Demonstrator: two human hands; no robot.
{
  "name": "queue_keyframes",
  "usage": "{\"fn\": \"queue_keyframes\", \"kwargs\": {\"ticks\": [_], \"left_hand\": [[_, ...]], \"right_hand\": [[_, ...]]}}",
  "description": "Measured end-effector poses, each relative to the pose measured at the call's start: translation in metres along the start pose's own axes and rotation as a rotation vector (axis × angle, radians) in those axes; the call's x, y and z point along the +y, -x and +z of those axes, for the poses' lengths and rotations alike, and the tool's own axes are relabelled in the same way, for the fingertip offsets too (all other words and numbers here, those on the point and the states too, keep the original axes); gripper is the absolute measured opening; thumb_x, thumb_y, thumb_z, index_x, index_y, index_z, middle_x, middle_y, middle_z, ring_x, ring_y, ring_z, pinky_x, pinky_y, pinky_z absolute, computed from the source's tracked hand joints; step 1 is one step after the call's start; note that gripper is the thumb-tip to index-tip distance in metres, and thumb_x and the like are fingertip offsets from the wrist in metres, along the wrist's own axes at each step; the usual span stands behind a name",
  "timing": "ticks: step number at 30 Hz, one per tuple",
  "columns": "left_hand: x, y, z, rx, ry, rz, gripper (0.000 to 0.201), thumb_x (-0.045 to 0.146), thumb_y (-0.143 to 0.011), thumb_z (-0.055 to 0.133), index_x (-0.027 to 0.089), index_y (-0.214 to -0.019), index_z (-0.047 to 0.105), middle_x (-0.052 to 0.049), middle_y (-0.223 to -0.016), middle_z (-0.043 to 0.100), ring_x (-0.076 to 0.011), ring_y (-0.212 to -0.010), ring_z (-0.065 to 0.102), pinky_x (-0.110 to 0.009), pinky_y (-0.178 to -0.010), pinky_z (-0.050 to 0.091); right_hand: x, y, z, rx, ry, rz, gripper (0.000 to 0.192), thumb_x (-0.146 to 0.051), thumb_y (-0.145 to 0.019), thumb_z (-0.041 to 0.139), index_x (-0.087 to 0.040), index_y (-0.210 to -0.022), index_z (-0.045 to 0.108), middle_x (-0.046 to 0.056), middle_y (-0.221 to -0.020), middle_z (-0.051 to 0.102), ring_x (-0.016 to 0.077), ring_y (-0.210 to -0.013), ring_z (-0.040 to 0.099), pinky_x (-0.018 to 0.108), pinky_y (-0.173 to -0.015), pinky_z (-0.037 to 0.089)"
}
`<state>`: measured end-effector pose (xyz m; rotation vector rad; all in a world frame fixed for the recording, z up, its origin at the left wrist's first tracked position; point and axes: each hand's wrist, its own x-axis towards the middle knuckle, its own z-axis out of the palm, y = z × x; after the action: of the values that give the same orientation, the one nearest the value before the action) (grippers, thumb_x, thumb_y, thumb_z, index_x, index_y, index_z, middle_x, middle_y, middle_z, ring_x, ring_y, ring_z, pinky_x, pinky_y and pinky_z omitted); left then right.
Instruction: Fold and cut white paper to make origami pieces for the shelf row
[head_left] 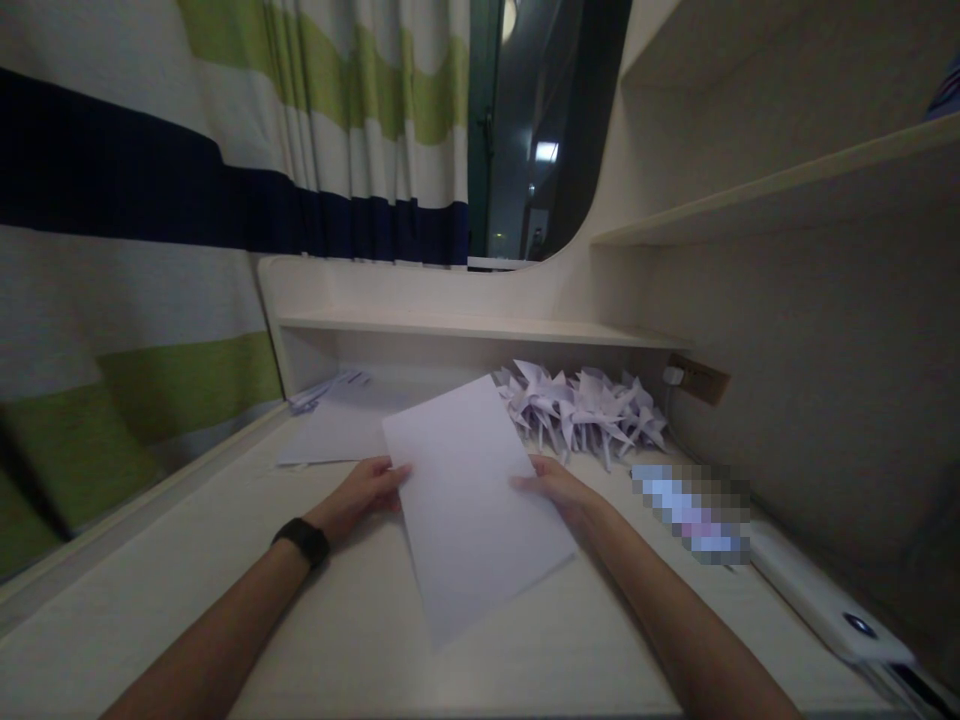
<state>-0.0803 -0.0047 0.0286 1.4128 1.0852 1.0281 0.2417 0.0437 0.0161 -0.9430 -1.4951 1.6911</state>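
A blank white sheet of paper [469, 500] lies slanted on the pale desk [225, 590] in front of me. My left hand [360, 495] pinches its left edge with the fingertips; a black band sits on that wrist. My right hand [559, 490] holds the sheet's right edge. Both hands rest low on the desk surface. Behind the sheet, at the back right, lies a pile of folded white paper cranes [585, 405].
More loose white sheets [337, 430] lie at the back left under a low shelf [480, 325]. A white device [825, 600] and a blurred patch sit along the right wall. A striped curtain [150, 200] hangs at left, wall shelves at right.
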Motion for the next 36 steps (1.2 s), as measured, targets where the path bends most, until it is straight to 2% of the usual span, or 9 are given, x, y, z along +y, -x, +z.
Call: {"fn": "queue_keyframes", "kwargs": {"ticks": [4,7,12,15,22,26,31,36], "left_hand": [[0.0,0.003,0.011,-0.056,-0.111,-0.004,0.044,0.054,-0.072,0.069,0.011,-0.081,0.067,-0.008,-0.067,0.066,-0.016,-0.055,0.055,-0.026,-0.05,0.038],[-0.002,0.002,0.013,-0.079,-0.107,-0.007,0.047,0.056,-0.074,0.066,0.011,-0.082,0.068,-0.01,-0.074,0.069,-0.0176,-0.058,0.057,-0.027,-0.051,0.039],[-0.009,-0.001,0.01,-0.14,-0.061,-0.036,0.047,0.055,-0.075,0.067,0.01,-0.089,0.067,-0.012,-0.084,0.07,-0.0189,-0.064,0.06,-0.027,-0.055,0.042],[-0.01,-0.001,0.01,-0.158,-0.005,-0.052,0.046,0.055,-0.075,0.067,0.011,-0.087,0.068,-0.012,-0.086,0.07,-0.0202,-0.068,0.062,-0.029,-0.06,0.045],[-0.003,0.004,0.013,-0.187,0.114,-0.092,0.044,0.053,-0.075,0.068,0.012,-0.09,0.07,-0.013,-0.092,0.072,-0.0233,-0.08,0.065,-0.034,-0.077,0.049],[-0.001,0.005,0.014,-0.185,0.112,-0.115,0.044,0.053,-0.076,0.067,0.012,-0.093,0.069,-0.013,-0.094,0.072,-0.0236,-0.081,0.066,-0.036,-0.079,0.049],[-0.002,0.003,0.013,-0.172,0.121,-0.106,0.048,0.051,-0.072,0.071,0.012,-0.098,0.068,-0.014,-0.094,0.071,-0.0234,-0.079,0.066,-0.037,-0.079,0.049],[-0.002,0.002,0.011,-0.193,0.06,-0.103,0.041,0.049,-0.073,0.071,0.01,-0.085,0.069,-0.013,-0.087,0.071,-0.0238,-0.077,0.064,-0.036,-0.075,0.048]], "right_hand": [[0.007,-0.002,0.014,-0.003,0.046,0.054,0.044,-0.028,-0.055,0.083,-0.014,-0.093,0.068,0.008,-0.087,0.072,0.0196,-0.067,0.066,0.032,-0.065,0.051],[0.009,-0.001,0.022,0.053,0.014,0.055,0.039,-0.025,-0.054,0.082,-0.014,-0.089,0.068,0.009,-0.086,0.072,0.0203,-0.065,0.065,0.033,-0.065,0.051],[0.006,0.0,0.028,0.14,-0.11,0.027,0.04,-0.028,-0.06,0.079,-0.016,-0.095,0.065,0.011,-0.091,0.072,0.0237,-0.072,0.067,0.037,-0.071,0.052],[0.004,0.0,0.028,0.113,-0.159,0.012,0.041,-0.032,-0.062,0.078,-0.016,-0.097,0.064,0.011,-0.092,0.072,0.0252,-0.08,0.068,0.038,-0.074,0.051],[0.007,0.0,0.025,0.036,-0.165,-0.009,0.046,-0.024,-0.055,0.08,-0.014,-0.098,0.067,0.01,-0.094,0.073,0.0253,-0.09,0.067,0.039,-0.087,0.048],[0.013,-0.004,0.022,0.018,-0.159,-0.051,0.044,-0.021,-0.051,0.081,-0.013,-0.093,0.069,0.009,-0.092,0.073,0.0254,-0.086,0.067,0.039,-0.086,0.048],[0.018,-0.009,0.019,0.074,-0.146,-0.057,0.042,-0.019,-0.047,0.083,-0.013,-0.087,0.071,0.007,-0.085,0.074,0.0222,-0.077,0.067,0.038,-0.08,0.049],[0.016,-0.006,0.016,0.047,-0.051,-0.04,0.038,-0.024,-0.053,0.082,-0.013,-0.088,0.075,0.008,-0.084,0.074,0.0172,-0.069,0.064,0.032,-0.074,0.046]]}}
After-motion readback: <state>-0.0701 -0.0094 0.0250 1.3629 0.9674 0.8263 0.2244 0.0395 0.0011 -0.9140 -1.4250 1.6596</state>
